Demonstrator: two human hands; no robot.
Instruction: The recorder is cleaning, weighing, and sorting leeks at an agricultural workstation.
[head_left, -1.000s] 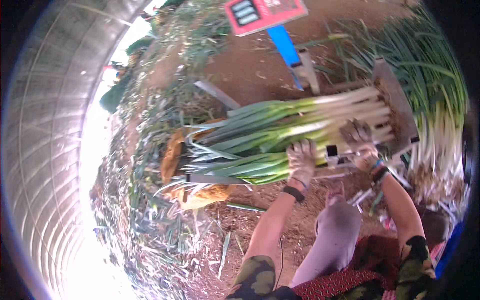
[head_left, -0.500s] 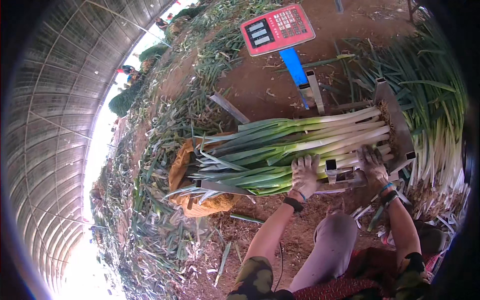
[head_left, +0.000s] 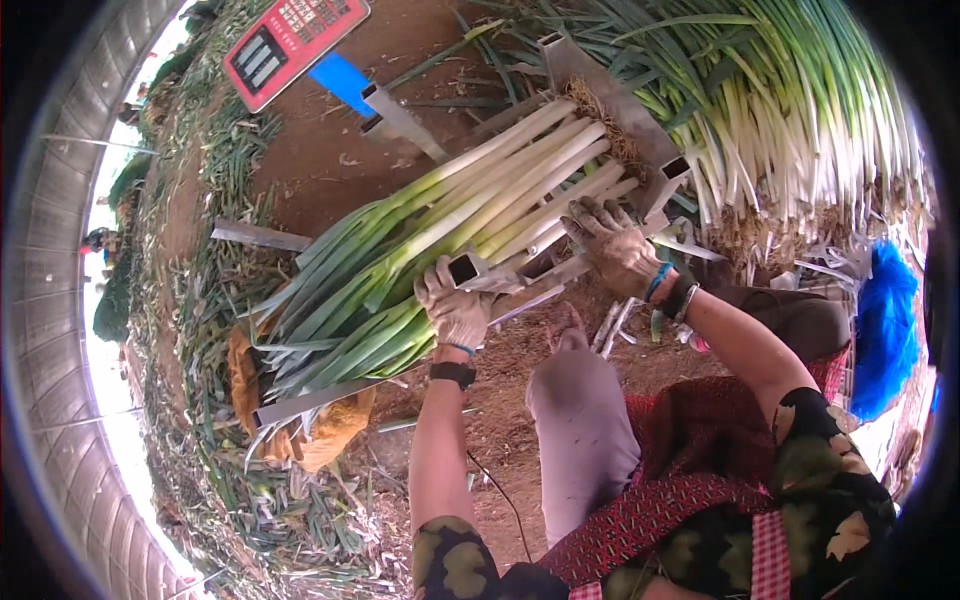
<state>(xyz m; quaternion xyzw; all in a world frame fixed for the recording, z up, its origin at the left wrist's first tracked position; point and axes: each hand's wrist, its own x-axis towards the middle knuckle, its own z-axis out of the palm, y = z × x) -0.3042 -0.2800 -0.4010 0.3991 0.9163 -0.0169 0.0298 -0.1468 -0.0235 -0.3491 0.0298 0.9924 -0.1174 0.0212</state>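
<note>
A bundle of leeks (head_left: 470, 190) lies crosswise in a metal frame (head_left: 635, 110), white stems and roots to the upper right, green leaves to the lower left over orange mesh material (head_left: 335, 430). My left hand (head_left: 450, 305), in a soiled glove, rests on the leeks' near side beside a square metal post, fingers apart and slightly bent. My right hand (head_left: 610, 250), also gloved, presses on the white stems near the root end, fingers spread.
A red scale display (head_left: 295, 50) is at the upper left. More leeks (head_left: 770, 120) are piled at the right, above blue netting (head_left: 880, 330). Leaf scraps (head_left: 180, 330) litter the left ground beneath a curved tunnel roof (head_left: 50, 340). My bent leg (head_left: 580, 430) is below the frame.
The view has turned, so the scale and frame appear farther left and the right-hand pile shows more. Both hands stay on the leeks.
</note>
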